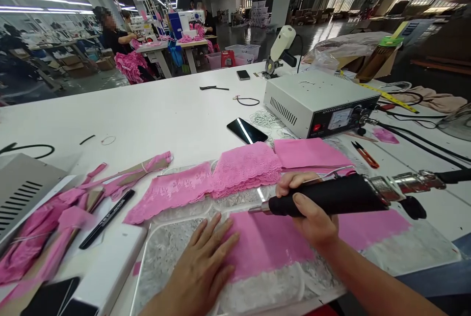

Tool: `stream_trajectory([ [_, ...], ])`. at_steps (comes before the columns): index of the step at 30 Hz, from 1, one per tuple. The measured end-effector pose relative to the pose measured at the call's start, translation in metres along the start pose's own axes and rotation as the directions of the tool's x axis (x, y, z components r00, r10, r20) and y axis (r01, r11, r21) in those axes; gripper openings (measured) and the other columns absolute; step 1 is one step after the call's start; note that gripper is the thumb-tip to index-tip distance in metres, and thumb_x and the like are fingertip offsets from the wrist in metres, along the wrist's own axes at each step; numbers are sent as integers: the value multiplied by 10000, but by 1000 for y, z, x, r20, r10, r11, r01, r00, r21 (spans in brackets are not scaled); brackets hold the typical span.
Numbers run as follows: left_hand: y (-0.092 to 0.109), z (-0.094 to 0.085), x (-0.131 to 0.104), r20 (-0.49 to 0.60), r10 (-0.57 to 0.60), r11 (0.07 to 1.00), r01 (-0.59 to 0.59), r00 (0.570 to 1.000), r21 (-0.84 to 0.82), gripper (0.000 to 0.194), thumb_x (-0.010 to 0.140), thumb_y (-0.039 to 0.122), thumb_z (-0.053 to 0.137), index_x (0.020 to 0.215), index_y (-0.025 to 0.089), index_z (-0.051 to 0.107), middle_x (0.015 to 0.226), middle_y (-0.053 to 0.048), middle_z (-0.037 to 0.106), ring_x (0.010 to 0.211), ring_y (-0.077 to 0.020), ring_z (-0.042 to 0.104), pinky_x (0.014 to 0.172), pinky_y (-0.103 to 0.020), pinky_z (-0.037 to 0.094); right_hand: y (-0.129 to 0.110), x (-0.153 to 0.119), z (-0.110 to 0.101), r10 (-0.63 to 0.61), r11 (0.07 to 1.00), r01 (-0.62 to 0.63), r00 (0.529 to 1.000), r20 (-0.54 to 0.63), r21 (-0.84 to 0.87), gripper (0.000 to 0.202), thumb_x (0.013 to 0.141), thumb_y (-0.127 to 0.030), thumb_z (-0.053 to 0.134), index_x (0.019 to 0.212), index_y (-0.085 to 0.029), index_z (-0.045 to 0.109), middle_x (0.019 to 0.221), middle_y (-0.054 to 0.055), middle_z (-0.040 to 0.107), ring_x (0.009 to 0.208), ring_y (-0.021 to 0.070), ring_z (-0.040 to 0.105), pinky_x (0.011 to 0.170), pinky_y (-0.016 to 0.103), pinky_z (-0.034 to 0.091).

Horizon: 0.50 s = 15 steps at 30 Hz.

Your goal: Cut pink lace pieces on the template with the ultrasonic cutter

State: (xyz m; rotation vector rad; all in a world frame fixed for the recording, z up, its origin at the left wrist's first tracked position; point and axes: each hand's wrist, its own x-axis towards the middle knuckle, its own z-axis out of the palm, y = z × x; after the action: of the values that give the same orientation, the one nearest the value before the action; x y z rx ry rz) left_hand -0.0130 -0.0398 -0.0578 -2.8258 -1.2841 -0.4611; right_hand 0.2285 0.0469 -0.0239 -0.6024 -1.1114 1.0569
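Observation:
My right hand [316,223] is wrapped around the thick black handle of a corded ultrasonic cutter [331,194]. Its narrow metal tip points left and meets the upper edge of a flat pink fabric piece [270,245]. Flat on the left end of that fabric lies my left hand [202,264], fingers spread, holding nothing. Beneath the fabric is a clear, shiny board [172,237] with a grey mottled look. Just beyond the cutter rest a stack of scalloped pink lace [246,166] and a folded pink cloth [309,153].
A grey power box [316,100] with a meter stands at the back right, cables running from it. Nearby are orange snips [365,155], a black phone [246,131] and a round-blade cutting machine [281,48]. Bundled pink strips [59,213] and a marker [106,219] lie left. People sit at sewing machines beyond.

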Motion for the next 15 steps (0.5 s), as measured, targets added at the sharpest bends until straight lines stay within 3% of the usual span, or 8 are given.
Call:
stream_trajectory([
  [6, -1, 1, 1, -9, 24, 998, -23, 1000, 65, 471, 1010, 260, 439, 1476, 192, 419, 1520, -68, 435, 1460, -276, 294, 1146, -470, 370, -1, 4, -2, 3, 1000, -3, 1000, 3, 4, 72, 820, -263, 632, 880, -236, 605, 841, 17, 583, 701, 166, 560, 654, 367, 507],
  [11, 0, 0, 0, -38, 26, 997, -23, 999, 78, 458, 1023, 269, 419, 1478, 221, 417, 1535, -64, 411, 1461, -276, 293, 1134, -480, 383, -15, 17, -18, -51, 998, 55, 986, -161, 18, 81, 744, -217, 603, 817, -223, 637, 804, 21, 579, 656, 155, 532, 625, 344, 488],
  [15, 1, -2, 1, -34, 27, 997, -24, 999, 70, 467, 1015, 271, 439, 1479, 223, 417, 1525, -63, 427, 1456, -273, 305, 1138, -463, 381, -21, 19, -31, -43, 999, 37, 978, -204, -33, 84, 707, -210, 596, 781, -223, 632, 758, 20, 562, 634, 161, 526, 608, 347, 484],
])
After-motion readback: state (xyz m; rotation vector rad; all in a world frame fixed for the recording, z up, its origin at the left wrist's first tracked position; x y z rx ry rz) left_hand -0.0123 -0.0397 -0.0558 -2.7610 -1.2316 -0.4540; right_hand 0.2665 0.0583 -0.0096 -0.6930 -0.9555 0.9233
